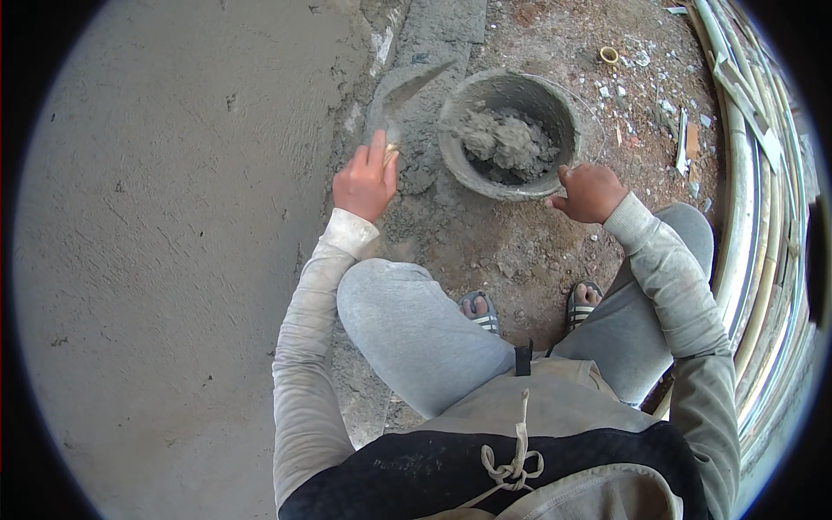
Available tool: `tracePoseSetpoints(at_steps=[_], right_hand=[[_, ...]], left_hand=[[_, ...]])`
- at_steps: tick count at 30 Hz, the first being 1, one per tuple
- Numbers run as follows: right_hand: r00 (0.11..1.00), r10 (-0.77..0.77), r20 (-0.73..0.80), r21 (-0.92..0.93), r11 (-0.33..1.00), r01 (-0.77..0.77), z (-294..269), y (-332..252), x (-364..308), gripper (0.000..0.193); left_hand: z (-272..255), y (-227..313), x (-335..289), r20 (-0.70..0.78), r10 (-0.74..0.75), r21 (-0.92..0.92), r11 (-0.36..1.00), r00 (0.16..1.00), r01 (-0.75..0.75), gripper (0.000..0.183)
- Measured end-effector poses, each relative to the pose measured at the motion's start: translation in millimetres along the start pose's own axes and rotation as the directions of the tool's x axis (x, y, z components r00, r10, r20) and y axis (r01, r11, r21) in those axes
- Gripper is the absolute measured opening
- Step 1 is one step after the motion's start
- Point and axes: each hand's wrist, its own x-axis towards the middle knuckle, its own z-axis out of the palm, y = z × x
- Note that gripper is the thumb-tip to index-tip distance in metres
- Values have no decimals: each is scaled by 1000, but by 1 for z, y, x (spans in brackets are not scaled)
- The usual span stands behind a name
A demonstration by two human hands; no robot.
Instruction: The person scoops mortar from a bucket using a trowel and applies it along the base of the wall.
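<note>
My left hand [364,180] is closed round the handle of a trowel [423,85], whose grey blade points away from me and to the right, over a strip of wet mortar left of the bucket. Motion smears part of the blade. At the near right rim of a round, mortar-crusted bucket [457,165], my right hand [593,192] grips the edge; some of its fingers are hidden. A lumpy heap of wet grey mortar [511,143] lies inside the bucket, which looks tilted.
A wide grey mortar surface [173,225] spreads along the left. Pipes and strips [741,199] line the right side. Small debris and a yellowish ring [609,55] lie on the brown dirt [529,260]. My sandalled feet [479,310] stand below the bucket.
</note>
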Motion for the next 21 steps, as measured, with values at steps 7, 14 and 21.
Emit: tracePoseSetpoints(at_steps=[7, 14, 21], right_hand=[[998, 17, 57, 35, 999, -19, -4, 4, -7, 60], [999, 10, 39, 3, 1000, -10, -1, 5, -6, 55], [998, -64, 15, 21, 998, 63, 8, -1, 0, 55]], left_hand=[[46, -64, -74, 205, -630, -376, 656, 749, 655, 34], [138, 7, -255, 725, -549, -312, 277, 416, 909, 40], [168, -76, -268, 646, -706, -166, 240, 289, 956, 46]])
